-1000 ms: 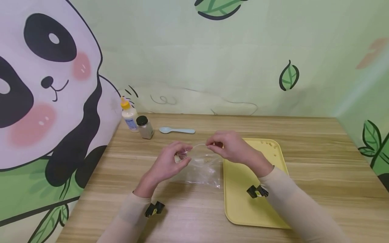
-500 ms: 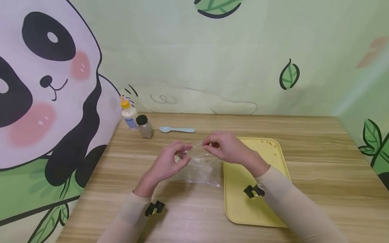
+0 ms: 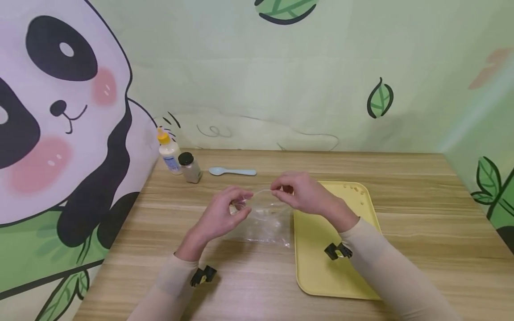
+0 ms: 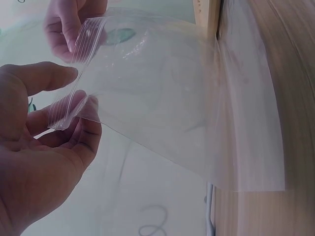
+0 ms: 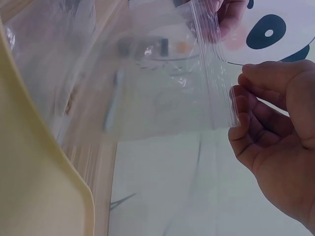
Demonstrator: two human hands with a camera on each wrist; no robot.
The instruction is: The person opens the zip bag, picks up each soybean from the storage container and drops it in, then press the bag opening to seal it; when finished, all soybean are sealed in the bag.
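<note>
Holding opposite ends of a zip bag's mouth, two hands above a tabletop.

Item: zip-seal bag (image 3: 267, 227), clear plastic, ribbed strip along its mouth. Hangs between the hands, just off the left edge of the tray; whether its bottom rests on the wood cannot be told.

Left hand (image 3: 220, 214): fingers curled round one corner of the mouth; thumb raised apart from them.

Right hand (image 3: 306, 194): thumb and fingertips closed on the opposite corner; forearm crosses over the tray.

Tray (image 3: 321, 265), yellow, rounded corners, flat on the tabletop (image 3: 241, 298), which is wood-grained. Several small yellowish pellets (image 3: 356, 189) lie scattered near the tray's back right corner.

Spoon (image 3: 233, 171), light blue, along the tabletop's back edge, bowl pointing left.

Jar (image 3: 191, 170), clear-walled with black lid, upright near the tabletop's back left corner.

Squeeze bottle (image 3: 170, 157), white with yellow nozzle cap and blue label, upright, just beside and behind the jar.

Sleeves (image 3: 371, 243), pale beige, one black mount (image 3: 338, 251) at each wrist.

Panda mural (image 3: 64, 111), beyond the tabletop's left edge.
</note>
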